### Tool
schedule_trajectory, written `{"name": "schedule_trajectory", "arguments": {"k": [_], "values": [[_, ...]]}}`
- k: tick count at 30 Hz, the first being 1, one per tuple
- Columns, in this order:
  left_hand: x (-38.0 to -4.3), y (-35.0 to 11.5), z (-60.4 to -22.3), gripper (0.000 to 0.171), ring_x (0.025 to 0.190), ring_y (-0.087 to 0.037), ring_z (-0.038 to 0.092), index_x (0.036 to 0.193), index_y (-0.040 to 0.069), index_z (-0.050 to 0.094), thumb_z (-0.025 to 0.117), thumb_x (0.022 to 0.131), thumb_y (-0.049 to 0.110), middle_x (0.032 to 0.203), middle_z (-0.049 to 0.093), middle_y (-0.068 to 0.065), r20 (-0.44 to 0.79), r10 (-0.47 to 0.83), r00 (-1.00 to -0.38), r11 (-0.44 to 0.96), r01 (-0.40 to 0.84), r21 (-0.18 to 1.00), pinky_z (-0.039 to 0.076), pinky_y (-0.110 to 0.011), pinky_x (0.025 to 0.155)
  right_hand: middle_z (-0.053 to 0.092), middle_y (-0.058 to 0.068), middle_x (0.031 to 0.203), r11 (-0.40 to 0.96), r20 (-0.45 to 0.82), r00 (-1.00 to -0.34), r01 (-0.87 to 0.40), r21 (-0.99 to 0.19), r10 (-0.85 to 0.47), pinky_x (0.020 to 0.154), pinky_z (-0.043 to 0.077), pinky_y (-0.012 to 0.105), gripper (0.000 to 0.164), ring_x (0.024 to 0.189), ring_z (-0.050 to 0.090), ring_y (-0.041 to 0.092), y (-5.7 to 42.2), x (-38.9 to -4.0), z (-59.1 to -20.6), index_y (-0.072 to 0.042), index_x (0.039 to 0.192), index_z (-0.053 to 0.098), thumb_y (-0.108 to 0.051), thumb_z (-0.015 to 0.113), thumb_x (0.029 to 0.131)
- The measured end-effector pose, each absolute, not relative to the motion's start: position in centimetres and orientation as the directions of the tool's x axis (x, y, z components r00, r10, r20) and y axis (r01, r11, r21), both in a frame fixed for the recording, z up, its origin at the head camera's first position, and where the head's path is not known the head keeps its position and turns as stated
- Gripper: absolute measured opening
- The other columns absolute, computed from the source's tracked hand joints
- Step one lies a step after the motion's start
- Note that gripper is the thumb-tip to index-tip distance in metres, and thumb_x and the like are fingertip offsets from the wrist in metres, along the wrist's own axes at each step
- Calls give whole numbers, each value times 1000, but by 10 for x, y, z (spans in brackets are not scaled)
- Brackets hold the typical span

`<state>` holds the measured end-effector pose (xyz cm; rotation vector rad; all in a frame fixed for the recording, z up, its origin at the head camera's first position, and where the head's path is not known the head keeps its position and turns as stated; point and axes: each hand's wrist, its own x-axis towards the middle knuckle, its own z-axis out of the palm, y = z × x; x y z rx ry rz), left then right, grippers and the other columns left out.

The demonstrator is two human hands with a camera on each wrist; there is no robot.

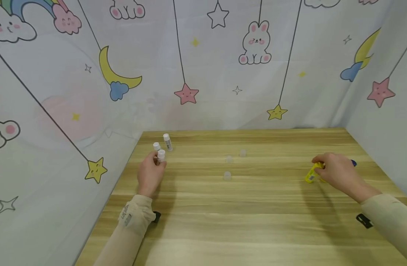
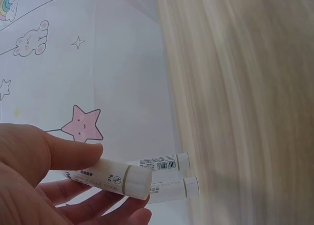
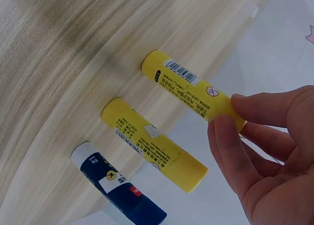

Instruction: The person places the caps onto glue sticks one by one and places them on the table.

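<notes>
At the table's left side my left hand (image 1: 151, 173) grips a white glue stick (image 2: 110, 177) between thumb and fingers. Two more white glue sticks stand close by; one white glue stick (image 1: 168, 142) is just behind the hand, another white stick (image 2: 174, 189) shows beyond the fingers in the left wrist view. On the right, my right hand (image 1: 337, 173) pinches the top end of a yellow glue stick (image 3: 189, 85). Beside it stand a second yellow glue stick (image 3: 152, 144) and a dark blue glue stick (image 3: 117, 183) with a white end at the table.
Three small translucent round pieces, one of them a cap-like piece (image 1: 227, 176), lie mid-table between the hands. A white printed curtain (image 1: 210, 66) borders the wooden table (image 1: 230, 221) at the back and both sides.
</notes>
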<state>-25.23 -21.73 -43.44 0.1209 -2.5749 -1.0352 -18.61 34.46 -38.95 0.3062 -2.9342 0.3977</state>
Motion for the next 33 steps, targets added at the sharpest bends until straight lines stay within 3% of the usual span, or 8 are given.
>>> {"name": "schedule_trajectory", "arguments": {"k": [13,22,28,33], "values": [[-245,-210,-426,29,87,-29,65,119,10,68,73,91,14,99,72,-12,322,-177,-930,715,103,691,49,-47,75,68,31,103,960,192,-968,-198,-197,-160,70,53,57,31,88,66,47,347,-185,-388,11,111,69,-2,75,83],[-244,-204,-417,31,83,-30,65,120,8,68,74,90,11,98,73,-15,368,-144,-919,722,157,674,49,-47,73,64,30,101,973,187,-971,-177,-147,-149,58,52,48,34,76,64,35,342,-186,-385,9,115,68,-13,73,89],[-242,-204,-414,33,84,-31,66,122,6,68,75,89,10,100,73,-17,374,-136,-918,724,166,670,50,-48,74,61,30,102,979,207,-970,-160,-129,-132,47,45,40,33,65,58,26,340,-184,-384,7,115,68,-15,70,90],[-241,-203,-414,33,83,-31,66,122,6,69,75,89,9,101,73,-17,385,-128,-914,720,181,670,50,-49,74,62,28,106,981,277,-951,-169,-93,-138,54,51,52,30,81,63,40,334,-181,-381,3,114,69,-15,69,90]]}}
